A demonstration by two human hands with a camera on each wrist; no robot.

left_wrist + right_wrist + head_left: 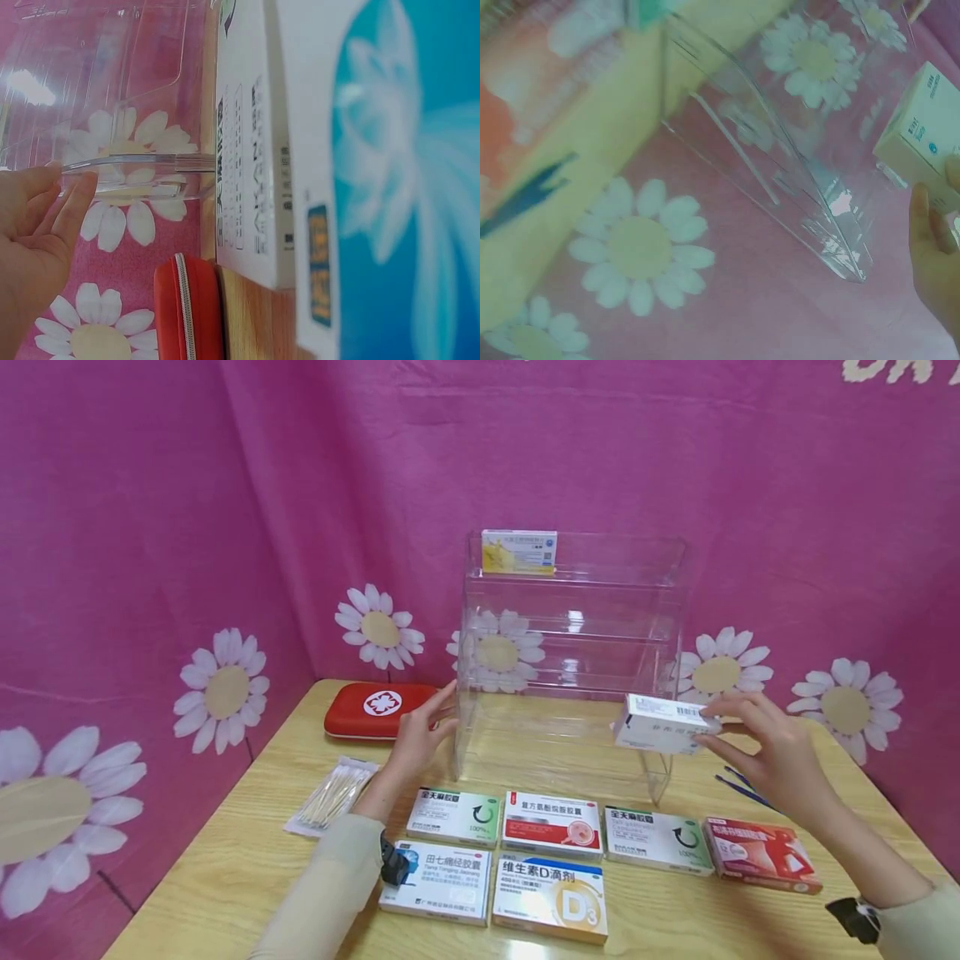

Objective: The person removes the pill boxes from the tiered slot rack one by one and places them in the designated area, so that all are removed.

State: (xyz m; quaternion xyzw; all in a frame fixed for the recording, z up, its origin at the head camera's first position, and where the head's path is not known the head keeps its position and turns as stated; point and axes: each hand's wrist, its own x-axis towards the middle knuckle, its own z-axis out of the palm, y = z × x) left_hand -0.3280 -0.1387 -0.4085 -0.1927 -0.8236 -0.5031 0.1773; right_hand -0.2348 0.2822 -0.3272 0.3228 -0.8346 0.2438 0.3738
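My right hand (772, 752) pinches a white medicine box (660, 724) between thumb and fingers, in front of the right side of a clear stepped rack (570, 760). In the right wrist view the same box (922, 124) shows at the right edge, beside my fingers. With fairly straight fingers, my left hand (420, 735) touches the rack's left side; the left wrist view shows the fingertips (88, 180) at the edge of the clear panel. A yellow-and-white box (519, 553) stands on the rack's top tier, at its left end.
Several medicine boxes lie in front of the rack, among them a vitamin D box (551, 897) and a red box (763, 854). A red zip case (360, 710) and a pack of cotton swabs (333, 795) lie left. Blue tweezers (744, 789) lie near my right hand.
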